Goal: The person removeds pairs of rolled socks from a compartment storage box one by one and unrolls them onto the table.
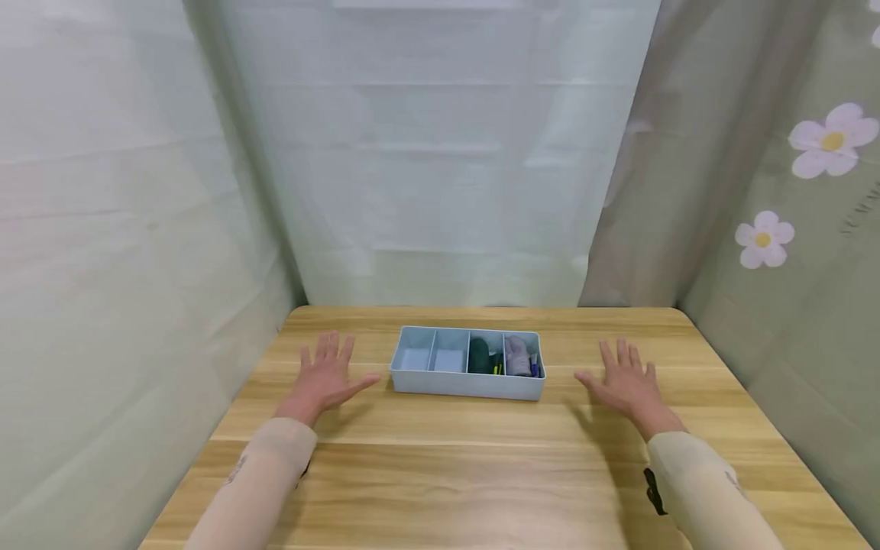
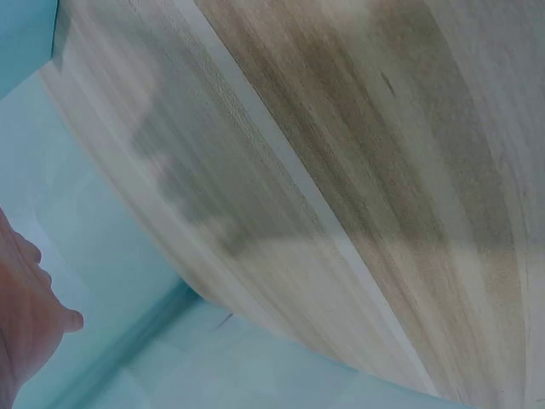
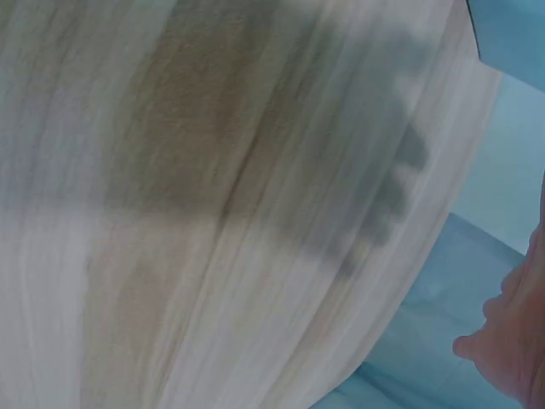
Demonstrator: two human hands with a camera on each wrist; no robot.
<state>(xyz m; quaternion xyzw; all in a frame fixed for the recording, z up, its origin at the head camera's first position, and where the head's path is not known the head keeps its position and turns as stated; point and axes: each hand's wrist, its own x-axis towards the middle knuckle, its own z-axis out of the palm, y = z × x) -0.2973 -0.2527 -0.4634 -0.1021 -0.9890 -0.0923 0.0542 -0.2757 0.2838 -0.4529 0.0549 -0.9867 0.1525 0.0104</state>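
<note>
A pale blue organizer box (image 1: 467, 386) with several compartments stands in the middle of the table. Its two left compartments hold nothing visible. In the third sit a dark green rolled cloth-like item (image 1: 479, 357) and small black-and-yellow items (image 1: 496, 364). A grey-purple rolled cloth-like item (image 1: 517, 357) and small blue items (image 1: 534, 366) fill the right compartment. Left of the box, my left hand (image 1: 328, 380) hovers with fingers spread, holding nothing. On the other side my right hand (image 1: 626, 384) is likewise spread and bare, apart from the box.
The wooden table (image 1: 454, 473) has rounded far corners. Pale curtains (image 1: 440, 168) hang behind it and on the left. A greenish curtain (image 1: 791, 328) with white flowers hangs along the right side.
</note>
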